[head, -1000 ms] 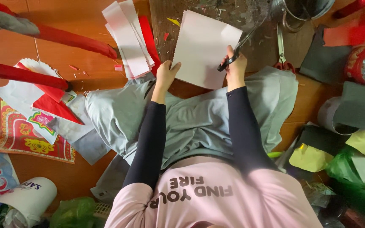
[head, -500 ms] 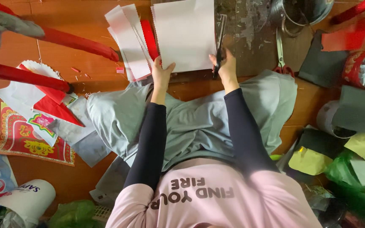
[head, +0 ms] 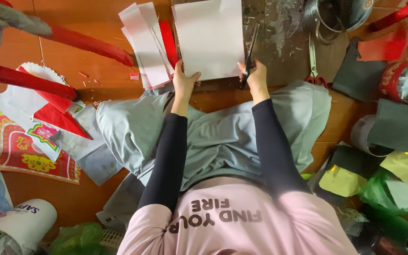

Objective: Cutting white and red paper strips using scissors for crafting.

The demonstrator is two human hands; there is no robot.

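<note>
A white sheet of paper (head: 209,35) with a serrated left edge lies straight on a dark work board (head: 279,33) in front of my knees. My left hand (head: 184,81) pinches its bottom left corner. My right hand (head: 256,75) rests at its bottom right corner and grips black-handled scissors (head: 250,52), whose blades point away along the sheet's right edge. My legs in grey trousers are folded under both arms.
Cut white strips (head: 145,42) and a red strip (head: 168,42) lie left of the sheet. A second pair of scissors (head: 313,63) and a metal pot (head: 338,16) are to the right. Red poles (head: 86,42), dark felt pieces (head: 397,125) and a red tin (head: 404,80) crowd the sides.
The sheet went from tilted to square with the board. Both hands shifted to its lower corners, and the scissors turned from slanted to pointing straight away.
</note>
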